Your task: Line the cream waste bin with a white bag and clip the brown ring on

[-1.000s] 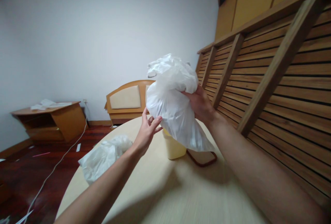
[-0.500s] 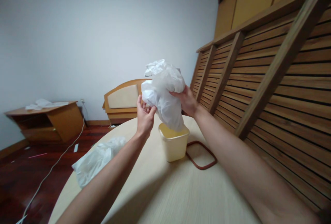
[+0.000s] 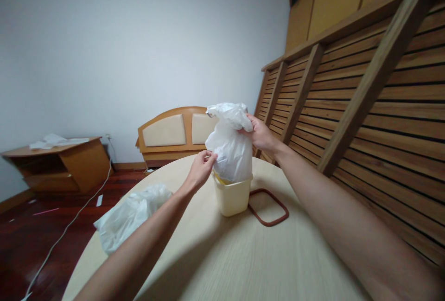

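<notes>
A white plastic bag [image 3: 231,152] hangs between my hands, its lower end inside the mouth of a pale yellow bin [image 3: 232,199]. My right hand [image 3: 260,133] is closed on the bag's bunched upper part, on the right. At the bag's lower left edge, just above the bin's rim, my left hand [image 3: 203,166] pinches the plastic with thumb and fingers. Beside the bin on the right lies a reddish-brown rounded frame [image 3: 268,207], flat on the table.
Another crumpled white bag [image 3: 134,217] rests on the round table [image 3: 194,264] at the left, beyond my left forearm. A slatted wooden panel [image 3: 347,120] leans along the right. Behind stand a headboard [image 3: 165,130] and a low cabinet [image 3: 79,166]; a cable [image 3: 74,220] crosses the floor.
The bag has come down, and its bottom has gone from above the bin into its opening. My left hand has moved down with it; my right hand has shifted slightly right.
</notes>
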`<action>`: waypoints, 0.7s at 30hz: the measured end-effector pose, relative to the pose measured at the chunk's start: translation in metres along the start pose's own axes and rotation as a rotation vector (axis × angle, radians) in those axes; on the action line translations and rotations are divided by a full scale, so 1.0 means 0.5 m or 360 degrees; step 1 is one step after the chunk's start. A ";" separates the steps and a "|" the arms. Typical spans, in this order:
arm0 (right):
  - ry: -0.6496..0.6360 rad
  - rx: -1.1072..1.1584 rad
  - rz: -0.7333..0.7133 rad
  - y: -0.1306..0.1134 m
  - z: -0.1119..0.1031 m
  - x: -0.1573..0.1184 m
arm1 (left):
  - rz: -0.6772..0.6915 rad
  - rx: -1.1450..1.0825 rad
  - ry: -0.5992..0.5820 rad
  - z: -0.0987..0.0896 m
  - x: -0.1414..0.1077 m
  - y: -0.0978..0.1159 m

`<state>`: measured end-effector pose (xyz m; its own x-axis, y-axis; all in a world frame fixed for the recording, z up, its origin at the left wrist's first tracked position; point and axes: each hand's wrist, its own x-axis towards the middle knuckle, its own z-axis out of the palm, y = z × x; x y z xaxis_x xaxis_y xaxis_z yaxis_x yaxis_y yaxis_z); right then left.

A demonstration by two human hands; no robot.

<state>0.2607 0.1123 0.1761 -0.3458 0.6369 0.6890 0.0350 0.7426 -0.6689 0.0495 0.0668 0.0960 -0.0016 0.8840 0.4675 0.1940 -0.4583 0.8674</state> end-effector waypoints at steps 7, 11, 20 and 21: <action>-0.0699 -0.0512 0.0172 -0.030 -0.001 -0.037 | 0.0148 0.0119 -0.0405 0.011 -0.011 -0.016; -0.0916 -0.0858 0.0321 -0.037 0.017 -0.068 | 0.0231 0.0727 -0.0805 0.001 -0.026 -0.009; -0.1225 -0.1318 0.0490 0.008 0.087 -0.098 | 0.0344 0.1412 -0.0789 0.003 -0.048 -0.004; -0.1198 -0.1327 0.0502 0.015 0.093 -0.100 | 0.0353 0.1386 -0.0710 0.003 -0.050 -0.010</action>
<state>0.2344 0.0766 0.1235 -0.6710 0.7415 -0.0016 0.7270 0.6575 -0.1978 0.0500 0.0472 0.0799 0.4550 0.8221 0.3422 0.7960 -0.5478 0.2576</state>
